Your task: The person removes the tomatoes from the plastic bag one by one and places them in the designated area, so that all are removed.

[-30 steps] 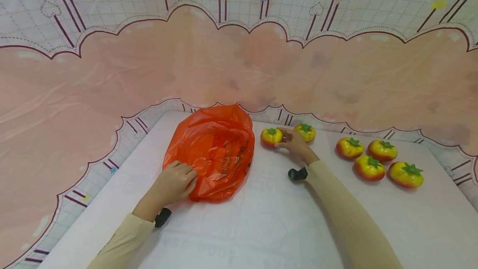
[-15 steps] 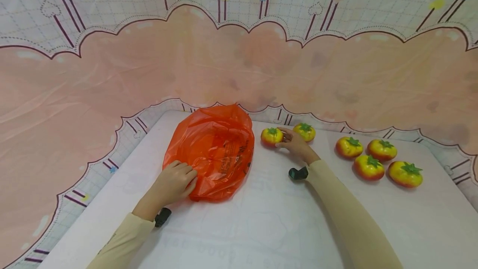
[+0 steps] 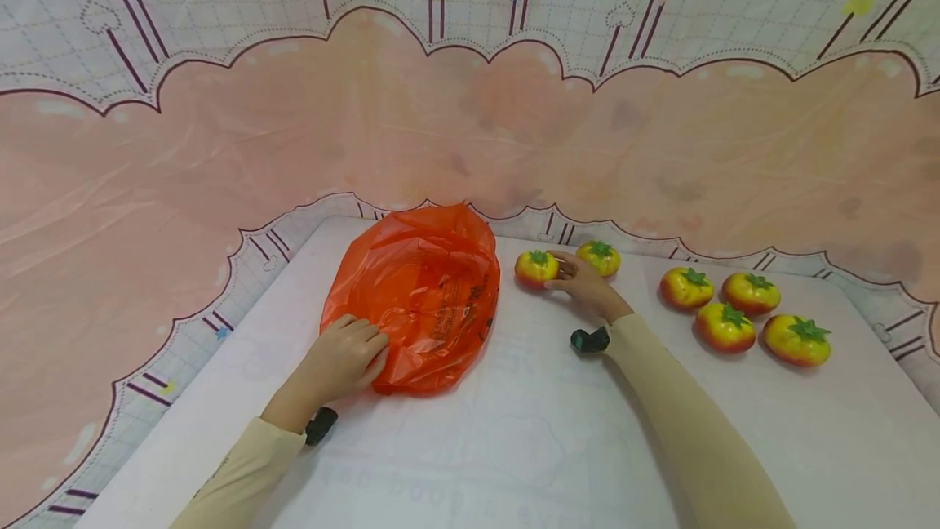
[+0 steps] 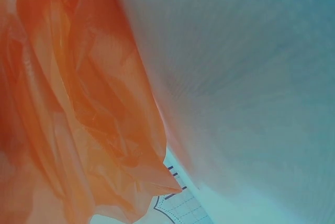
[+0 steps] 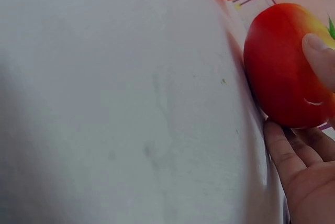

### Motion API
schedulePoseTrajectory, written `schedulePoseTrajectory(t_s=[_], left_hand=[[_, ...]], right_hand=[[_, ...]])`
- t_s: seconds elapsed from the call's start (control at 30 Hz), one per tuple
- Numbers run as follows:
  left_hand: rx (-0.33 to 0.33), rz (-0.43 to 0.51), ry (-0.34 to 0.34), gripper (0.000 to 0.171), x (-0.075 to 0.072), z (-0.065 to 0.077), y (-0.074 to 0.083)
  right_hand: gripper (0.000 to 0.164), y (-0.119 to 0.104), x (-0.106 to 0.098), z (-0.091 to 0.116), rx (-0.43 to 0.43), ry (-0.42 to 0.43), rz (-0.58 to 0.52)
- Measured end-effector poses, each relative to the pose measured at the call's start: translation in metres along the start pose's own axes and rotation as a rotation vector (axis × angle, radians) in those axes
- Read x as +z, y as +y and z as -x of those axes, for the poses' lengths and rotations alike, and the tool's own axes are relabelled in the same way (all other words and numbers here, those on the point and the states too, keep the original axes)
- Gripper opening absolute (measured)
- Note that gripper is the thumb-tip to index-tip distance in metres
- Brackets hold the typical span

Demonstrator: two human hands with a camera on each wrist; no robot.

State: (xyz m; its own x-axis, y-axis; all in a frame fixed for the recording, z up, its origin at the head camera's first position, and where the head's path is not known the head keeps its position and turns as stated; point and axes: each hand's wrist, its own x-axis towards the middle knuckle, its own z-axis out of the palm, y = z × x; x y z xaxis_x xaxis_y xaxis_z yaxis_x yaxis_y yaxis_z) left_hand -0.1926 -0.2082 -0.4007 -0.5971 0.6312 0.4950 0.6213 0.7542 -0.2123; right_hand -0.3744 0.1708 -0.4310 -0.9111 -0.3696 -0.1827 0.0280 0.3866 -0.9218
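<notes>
An orange-red plastic bag (image 3: 433, 300) lies puffed up on the white table, with dark printing on its right side. My left hand (image 3: 345, 357) grips its near left edge with curled fingers; in the left wrist view the bag (image 4: 99, 93) hangs in folds, and that hand is not seen. Right of the bag, my right hand (image 3: 585, 284) holds a red-and-yellow tomato (image 3: 534, 270) with a green leafy top. In the right wrist view, the thumb lies on one side of the tomato (image 5: 282, 67) and the fingers on its other side, close to the tabletop.
Another tomato (image 3: 600, 258) sits just behind the right hand. Several more tomatoes (image 3: 725, 328) form a group at the table's right side. A patterned pink and white cloth (image 3: 514, 145) rises behind the white table (image 3: 470, 464).
The tomato in my right hand and that hand have shifted very slightly to the right. The left hand and the bag stay in place.
</notes>
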Motion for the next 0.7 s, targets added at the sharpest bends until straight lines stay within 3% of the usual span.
schedulePoseTrajectory(t_s=[0.33, 0.7], left_hand=[[0.002, 0.005, -0.004, 0.018, 0.0006, -0.001, 0.0006], [-0.003, -0.006, -0.013, 0.019, 0.0008, -0.0013, -0.0001]], right_hand=[[0.069, -0.0026, -0.0031, 0.0045, -0.011, -0.055, -0.035], [0.07, -0.0036, -0.0019, 0.0051, -0.009, -0.029, -0.051]])
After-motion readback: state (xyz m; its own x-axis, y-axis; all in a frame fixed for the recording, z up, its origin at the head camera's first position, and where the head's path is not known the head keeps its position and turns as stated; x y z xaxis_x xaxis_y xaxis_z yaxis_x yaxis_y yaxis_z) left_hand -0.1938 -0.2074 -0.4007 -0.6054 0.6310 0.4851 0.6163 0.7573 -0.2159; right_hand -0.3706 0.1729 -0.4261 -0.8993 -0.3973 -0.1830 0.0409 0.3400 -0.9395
